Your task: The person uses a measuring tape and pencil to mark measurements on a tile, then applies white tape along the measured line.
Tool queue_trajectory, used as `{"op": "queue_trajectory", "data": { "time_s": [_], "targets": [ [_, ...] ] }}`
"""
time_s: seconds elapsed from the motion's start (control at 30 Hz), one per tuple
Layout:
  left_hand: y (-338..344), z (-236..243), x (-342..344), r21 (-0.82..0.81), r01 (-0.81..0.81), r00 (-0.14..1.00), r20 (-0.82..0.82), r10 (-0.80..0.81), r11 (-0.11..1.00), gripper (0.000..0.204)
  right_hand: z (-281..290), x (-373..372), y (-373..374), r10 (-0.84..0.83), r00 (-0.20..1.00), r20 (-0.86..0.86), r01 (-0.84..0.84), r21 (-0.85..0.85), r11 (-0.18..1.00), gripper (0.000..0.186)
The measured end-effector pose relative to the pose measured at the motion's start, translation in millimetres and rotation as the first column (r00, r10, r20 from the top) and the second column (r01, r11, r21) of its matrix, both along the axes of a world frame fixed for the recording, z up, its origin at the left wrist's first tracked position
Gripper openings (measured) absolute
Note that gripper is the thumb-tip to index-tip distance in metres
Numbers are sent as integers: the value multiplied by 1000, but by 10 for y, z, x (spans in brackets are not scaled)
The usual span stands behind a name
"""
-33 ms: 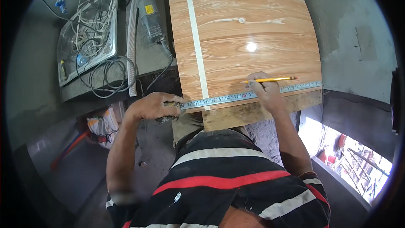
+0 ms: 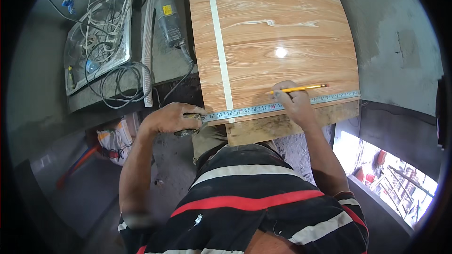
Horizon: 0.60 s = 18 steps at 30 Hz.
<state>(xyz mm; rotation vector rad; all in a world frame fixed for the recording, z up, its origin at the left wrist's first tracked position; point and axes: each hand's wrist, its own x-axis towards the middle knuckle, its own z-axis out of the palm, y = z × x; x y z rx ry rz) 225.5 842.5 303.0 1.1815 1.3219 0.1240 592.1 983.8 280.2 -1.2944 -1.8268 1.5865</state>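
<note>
A glossy wood-grain panel (image 2: 268,33) with a pale strip (image 2: 217,42) fills the upper middle. A metal tape measure (image 2: 249,110) stretches across its near edge. My left hand (image 2: 174,120) is closed around the tape's case at the left end, just past the panel's edge. My right hand (image 2: 296,108) grips a yellow pencil (image 2: 310,87) over the panel near the tape, the pencil pointing leftward with its tip low by the panel surface. Beneath the panel's near edge a plywood board (image 2: 249,134) sticks out.
An angle grinder (image 2: 167,21) and a long strip (image 2: 147,77) lie on the grey ledge at left, beside a tray (image 2: 127,54) of cables. Grey walls flank both sides. A white bag (image 2: 113,136) sits low left. An opening at lower right shows debris outside.
My right hand and the pencil have shifted very slightly to the left. My left hand and the tape are where they were.
</note>
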Motion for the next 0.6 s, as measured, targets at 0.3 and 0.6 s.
{"op": "queue_trajectory", "data": {
  "time_s": [0.3, 0.6],
  "targets": [
    [-89, 8, 72, -1, -52, 999, 14, 52, 999, 57, -28, -571, -252, 362, 930, 65, -366, 65, 929, 19],
    [-35, 34, 33, 59, -29, 1000, -7, 30, 998, 53, -80, -646, -214, 386, 918, 93, -390, 29, 920, 21]
  ]
}}
